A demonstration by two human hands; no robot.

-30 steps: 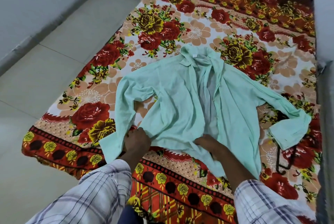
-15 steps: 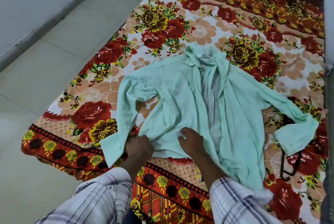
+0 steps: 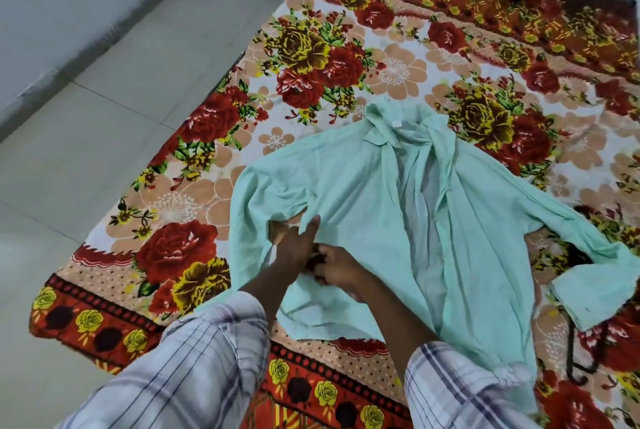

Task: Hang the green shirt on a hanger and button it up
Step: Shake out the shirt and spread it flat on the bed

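While the shirt [image 3: 363, 193] lies unbuttoned on the flowered bed sheet [image 3: 398, 72], collar far from the person and hem nearest, its long axis runs straight out from the body. Left hand [image 3: 294, 245] flat, fingers straight, on the front panel at the person's left, near the armpit. Right hand [image 3: 337, 267] touches it, fingers curled, seemingly pinching a fold of that panel. Dark hanger [image 3: 569, 352] lies well to the right, partly under the sleeve cuff, so the right hand is nearer. Bare sheet beyond the collar; tiled floor [image 3: 104, 151] past the left edge.
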